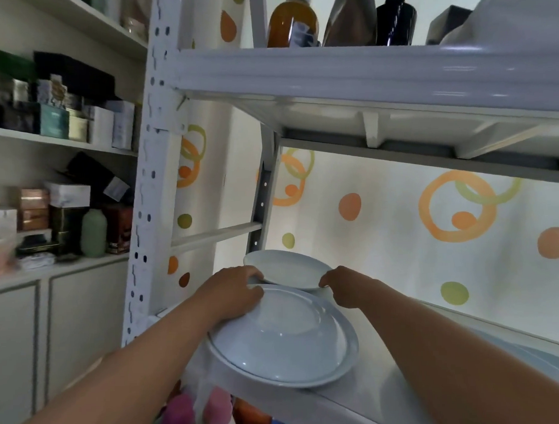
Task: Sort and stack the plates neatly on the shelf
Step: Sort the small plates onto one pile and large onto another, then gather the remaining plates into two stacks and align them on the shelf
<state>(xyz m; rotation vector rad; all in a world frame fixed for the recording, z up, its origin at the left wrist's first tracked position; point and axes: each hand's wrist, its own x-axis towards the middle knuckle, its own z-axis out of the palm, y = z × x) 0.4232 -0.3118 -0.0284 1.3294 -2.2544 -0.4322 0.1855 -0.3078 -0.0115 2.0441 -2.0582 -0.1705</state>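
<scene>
Small plate (pixel 289 270) is gripped at opposite rims by left hand (pixel 233 292) and right hand (pixel 344 287), just behind larger plates (pixel 282 338) stacked on shelf (pixel 388 376).

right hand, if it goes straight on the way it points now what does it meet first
The small plate: the right hand points up-left at its near rim and seems to pinch it there, above the large plate. Depth is unclear.
</scene>
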